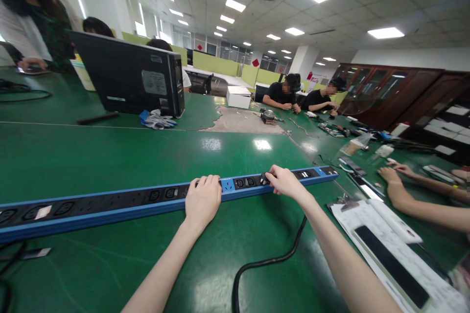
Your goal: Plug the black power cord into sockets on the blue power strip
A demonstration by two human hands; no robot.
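A long blue and black power strip (143, 197) with several sockets stretches across the green table from the left edge towards the right. My left hand (204, 199) is closed over the strip near its middle, with the fingers bent over the far edge. Just right of that hand is a blue socket section (228, 185). My right hand (285, 182) pinches a black plug (263, 179) at the strip's sockets; I cannot tell how deep it sits. A black cable (270, 257) curves over the table below my right wrist, its upper end hidden behind the forearm.
A black computer tower (128, 76) lies at the back left, with gloves (157, 119) beside it. A clipboard with papers (348, 205) and a phone-like dark slab (391, 264) lie at right. Another person's hands (391, 174) are near there. A white box (238, 97) stands behind.
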